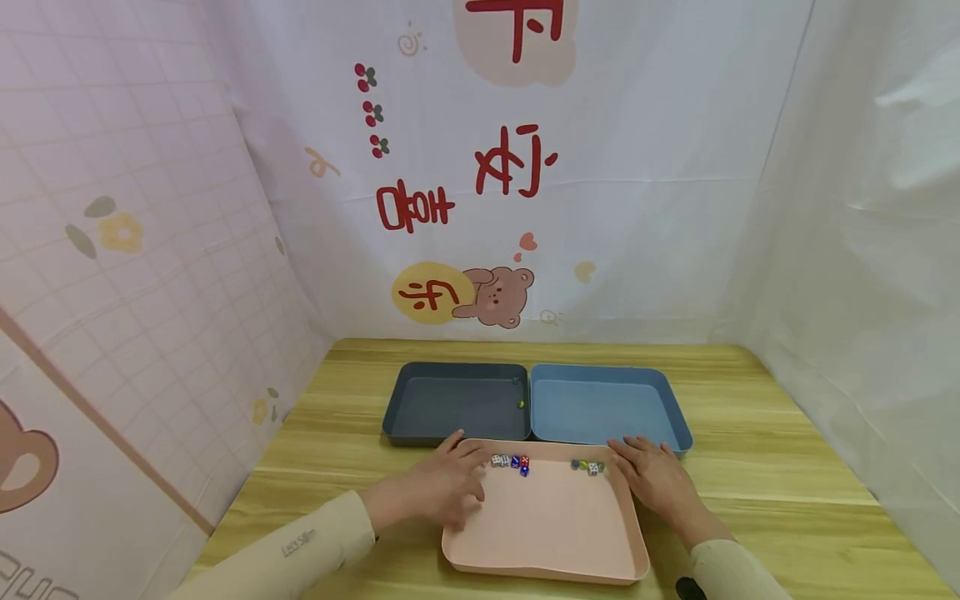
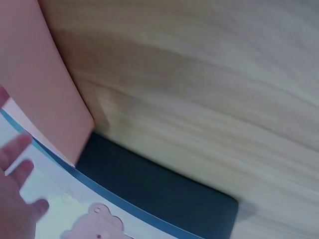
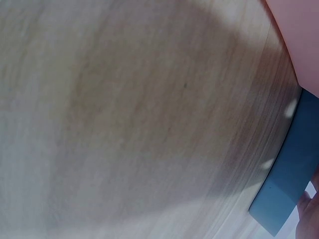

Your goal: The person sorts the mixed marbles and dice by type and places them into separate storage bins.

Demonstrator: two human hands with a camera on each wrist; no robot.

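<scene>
The peach tray (image 1: 547, 521) lies on the wooden surface (image 1: 780, 433), while the dark tray (image 1: 457, 404) and blue tray (image 1: 600, 400) sit side by side nearer the surface's far edge. At the peach tray's far left corner, beside a cluster of dice (image 1: 515, 462), the left hand (image 1: 442, 483) has its fingers released and spread. The right hand (image 1: 658, 479) rests on the far right corner, fingers loosely extended, near marbles (image 1: 584, 466) and a white die (image 1: 593, 469).
</scene>
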